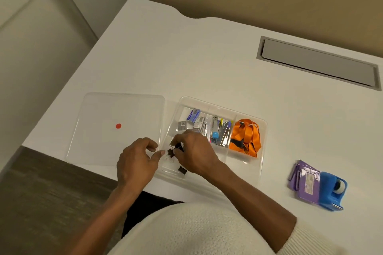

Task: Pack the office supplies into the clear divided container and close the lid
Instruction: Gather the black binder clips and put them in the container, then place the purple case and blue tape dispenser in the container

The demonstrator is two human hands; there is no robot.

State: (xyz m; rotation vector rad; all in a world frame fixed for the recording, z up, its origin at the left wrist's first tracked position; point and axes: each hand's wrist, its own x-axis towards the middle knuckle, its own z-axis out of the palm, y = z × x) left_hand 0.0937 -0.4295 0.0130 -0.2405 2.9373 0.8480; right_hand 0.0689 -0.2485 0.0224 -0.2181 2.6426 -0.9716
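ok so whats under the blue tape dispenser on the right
The blue tape dispenser rests partly on a purple packet with a printed label, lying on the desk. The part of the packet beneath the dispenser is covered, so nothing more shows there.

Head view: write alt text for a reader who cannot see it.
Two hands, left and right, handle black binder clips over the near-left compartment of a clear divided container on a white desk. Its lid lies to the left; a blue tape dispenser sits unpacked on the right.
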